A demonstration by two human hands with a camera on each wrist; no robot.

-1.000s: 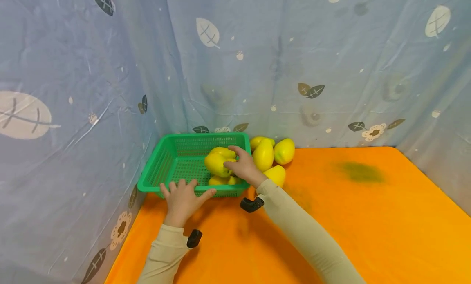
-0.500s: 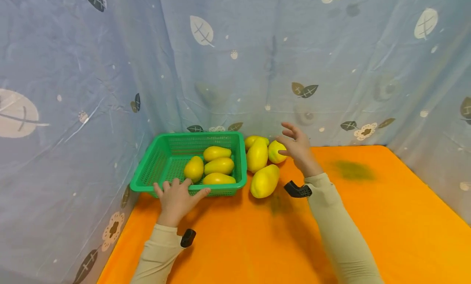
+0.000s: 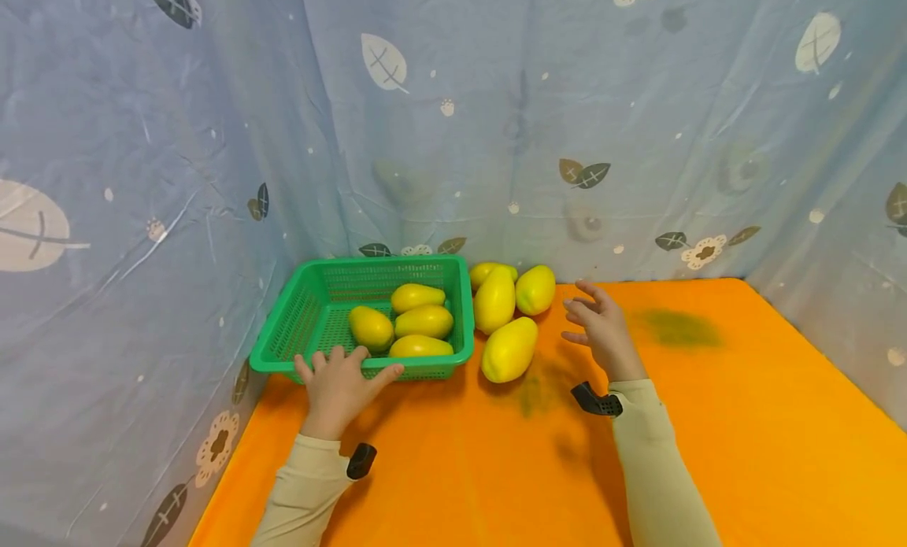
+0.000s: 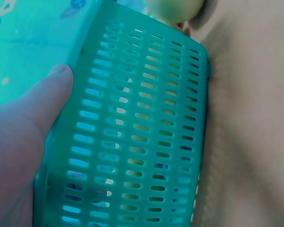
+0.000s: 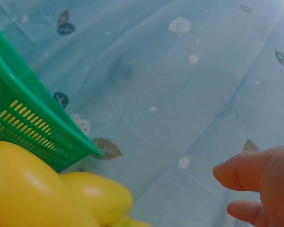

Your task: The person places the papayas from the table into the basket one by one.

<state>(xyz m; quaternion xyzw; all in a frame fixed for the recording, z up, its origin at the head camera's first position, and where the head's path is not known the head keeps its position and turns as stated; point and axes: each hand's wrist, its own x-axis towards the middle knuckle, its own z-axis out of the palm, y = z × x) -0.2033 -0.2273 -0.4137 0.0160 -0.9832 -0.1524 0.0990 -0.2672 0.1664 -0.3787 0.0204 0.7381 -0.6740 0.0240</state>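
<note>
My left hand (image 3: 338, 389) holds the near rim of a green perforated plastic basket (image 3: 279, 327), its fingers bent over the edge. In the left wrist view the thumb (image 4: 52, 90) lies against the rim beside the slotted outer wall. Several yellow mango-shaped fruits (image 3: 423, 321) lie in the right half of the basket. More of them sit just outside its right wall, the nearest fruit (image 3: 510, 350) lying in front. My right hand (image 3: 605, 334) hovers to the right of these, holding nothing, its fingers loosely bent and apart.
An orange cloth (image 3: 708, 421) covers the table, with a greenish patch (image 3: 680, 328) at the right. Blue leaf-print curtains (image 3: 496, 138) close off the back and both sides. The basket stands in the back left corner.
My right hand has let go of a yellow fruit in the basket and moved right, past the loose fruits. The leftmost fruit inside has turned slightly. My left hand stays at the rim.
</note>
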